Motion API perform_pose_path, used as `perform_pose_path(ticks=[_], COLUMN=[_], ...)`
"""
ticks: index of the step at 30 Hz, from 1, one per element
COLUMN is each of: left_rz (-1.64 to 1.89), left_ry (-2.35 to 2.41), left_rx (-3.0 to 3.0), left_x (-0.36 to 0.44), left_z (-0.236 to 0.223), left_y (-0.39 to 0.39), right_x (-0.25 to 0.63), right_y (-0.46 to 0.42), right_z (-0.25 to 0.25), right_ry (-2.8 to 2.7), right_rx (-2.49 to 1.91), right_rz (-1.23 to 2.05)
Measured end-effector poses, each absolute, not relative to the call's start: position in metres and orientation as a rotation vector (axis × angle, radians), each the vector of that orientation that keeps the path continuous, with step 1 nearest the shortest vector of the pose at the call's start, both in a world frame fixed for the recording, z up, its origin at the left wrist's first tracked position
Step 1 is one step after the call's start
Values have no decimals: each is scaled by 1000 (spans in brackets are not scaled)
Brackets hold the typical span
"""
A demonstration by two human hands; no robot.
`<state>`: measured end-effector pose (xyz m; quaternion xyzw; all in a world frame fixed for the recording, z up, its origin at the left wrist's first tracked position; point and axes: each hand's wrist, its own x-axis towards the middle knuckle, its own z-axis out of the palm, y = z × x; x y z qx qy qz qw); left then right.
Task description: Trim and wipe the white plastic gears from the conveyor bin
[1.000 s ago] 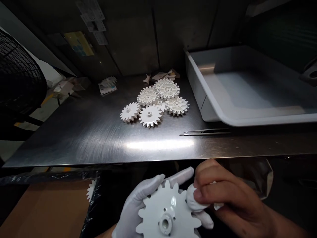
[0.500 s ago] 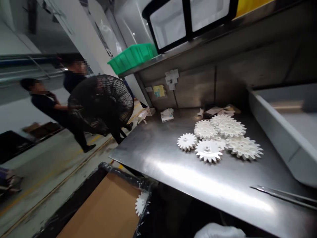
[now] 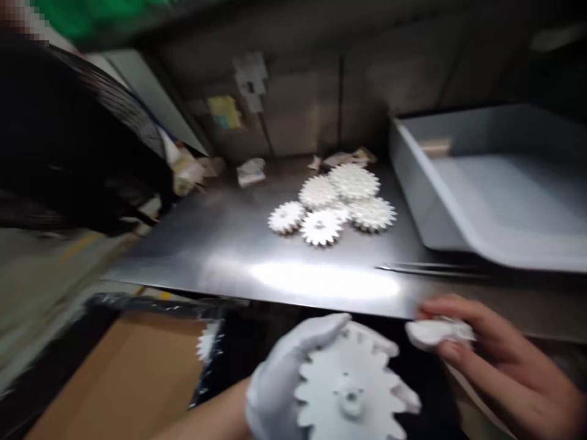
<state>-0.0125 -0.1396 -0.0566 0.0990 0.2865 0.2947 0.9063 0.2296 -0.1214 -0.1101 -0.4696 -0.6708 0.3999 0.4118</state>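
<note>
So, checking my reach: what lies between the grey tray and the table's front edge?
The head view shows long metal tweezers on the steel table, in front of the grey tray.

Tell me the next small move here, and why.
Probably bring the white cloth in the bare right hand onto the white plastic gear in the gloved left hand and wipe around its hub. The cloth is pinched ready beside the gear, and the gear's face is turned up, open to it.
</note>
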Motion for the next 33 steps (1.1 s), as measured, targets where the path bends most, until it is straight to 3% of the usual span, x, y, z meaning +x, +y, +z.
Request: perform_pose_path(ticks=[9, 16, 23, 30, 33], left_rz=[488, 475, 511, 511, 500], left_ry=[602, 539, 607, 569, 586], left_rx=[162, 154, 169, 13, 143], left_x=[-14, -7, -5, -3, -5], left_z=[-40, -49, -47, -52, -51], left_y=[-143, -141, -143, -148, -147], right_x=[224, 220, 219, 216, 229], right_y=[-107, -104, -105, -106, -102], right_z=[-76, -64, -45, -48, -57], right_ry=[-1762, -1934, -2210, -2098, -2183], right_rx=[-624, -550, -378, -295, -455], right_rz=[1289, 1281, 1057, 1215, 1170])
